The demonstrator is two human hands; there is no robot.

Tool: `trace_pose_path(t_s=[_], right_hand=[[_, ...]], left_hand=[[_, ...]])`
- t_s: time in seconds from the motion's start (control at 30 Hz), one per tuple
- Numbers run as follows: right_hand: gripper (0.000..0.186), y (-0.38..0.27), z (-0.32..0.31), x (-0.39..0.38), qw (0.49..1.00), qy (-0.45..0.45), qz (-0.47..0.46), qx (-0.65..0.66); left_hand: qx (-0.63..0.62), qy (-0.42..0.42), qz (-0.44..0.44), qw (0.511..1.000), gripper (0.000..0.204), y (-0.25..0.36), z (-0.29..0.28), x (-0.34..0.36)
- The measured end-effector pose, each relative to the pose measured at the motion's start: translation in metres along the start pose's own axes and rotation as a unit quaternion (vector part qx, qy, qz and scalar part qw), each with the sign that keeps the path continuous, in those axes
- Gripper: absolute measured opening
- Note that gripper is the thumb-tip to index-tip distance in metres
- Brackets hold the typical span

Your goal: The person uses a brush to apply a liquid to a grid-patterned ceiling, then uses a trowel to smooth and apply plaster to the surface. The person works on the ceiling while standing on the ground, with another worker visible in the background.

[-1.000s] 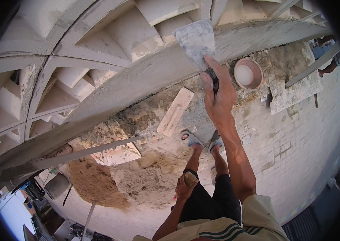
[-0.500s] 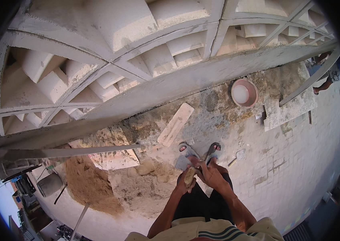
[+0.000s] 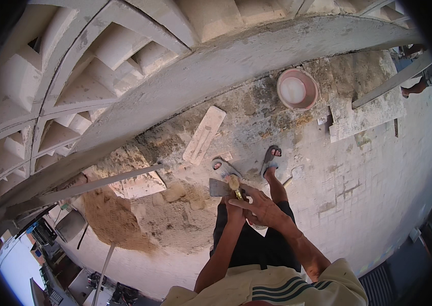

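Note:
Both of my hands are close together in front of my knees. My left hand (image 3: 235,208) is closed around a brush (image 3: 235,182) with tan bristles and a yellowish collar, bristles pointing away from me. My right hand (image 3: 263,208) lies over the brush's handle side, its fingers bent across toward the left hand. A flat grey scraper blade (image 3: 219,187) sticks out to the left beside the bristles. The scraper's handle is hidden behind the brush and hands, so I cannot tell which hand carries it.
A pink bucket (image 3: 297,89) with whitish contents stands by the wall (image 3: 175,89). A wooden board (image 3: 204,135) lies ahead of my feet. Sand (image 3: 108,217) is heaped at the left, near a long leaning plank (image 3: 88,187). Another plank (image 3: 394,80) and a person's leg (image 3: 415,87) are at far right.
My hands have moved away from my body and closer together. The brush has turned so its bristles point away from me. My right foot is now farther forward of my left.

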State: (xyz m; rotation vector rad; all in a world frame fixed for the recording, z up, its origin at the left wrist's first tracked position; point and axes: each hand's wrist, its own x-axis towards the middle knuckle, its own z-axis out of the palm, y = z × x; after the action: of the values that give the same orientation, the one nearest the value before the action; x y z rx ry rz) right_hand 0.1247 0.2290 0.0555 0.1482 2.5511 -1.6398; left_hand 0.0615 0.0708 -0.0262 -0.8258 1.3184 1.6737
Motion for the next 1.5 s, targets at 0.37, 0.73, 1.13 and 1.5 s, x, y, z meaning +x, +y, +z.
trace_pose_path(t_s=[0.37,0.73,1.13,1.5], right_hand=[[0.096,0.087,-0.081,-0.035,0.990,0.043,0.107,0.086],[0.033,0.291,-0.185,0.023,0.858,0.446,0.251,0.036],[0.023,0.602,-0.124,0.125,0.866,0.401,0.274,-0.114],[0.024,0.512,-0.157,0.094,0.869,0.453,0.198,-0.018]], left_hand=[[-0.035,-0.171,-0.134,0.976,0.029,-0.048,0.094,0.078],[0.293,0.006,0.037,0.955,0.042,-0.084,0.068,0.119],[0.301,0.284,0.033,0.910,0.053,-0.040,-0.123,-0.006],[0.410,0.295,0.260,0.823,0.060,0.082,-0.095,-0.038]])
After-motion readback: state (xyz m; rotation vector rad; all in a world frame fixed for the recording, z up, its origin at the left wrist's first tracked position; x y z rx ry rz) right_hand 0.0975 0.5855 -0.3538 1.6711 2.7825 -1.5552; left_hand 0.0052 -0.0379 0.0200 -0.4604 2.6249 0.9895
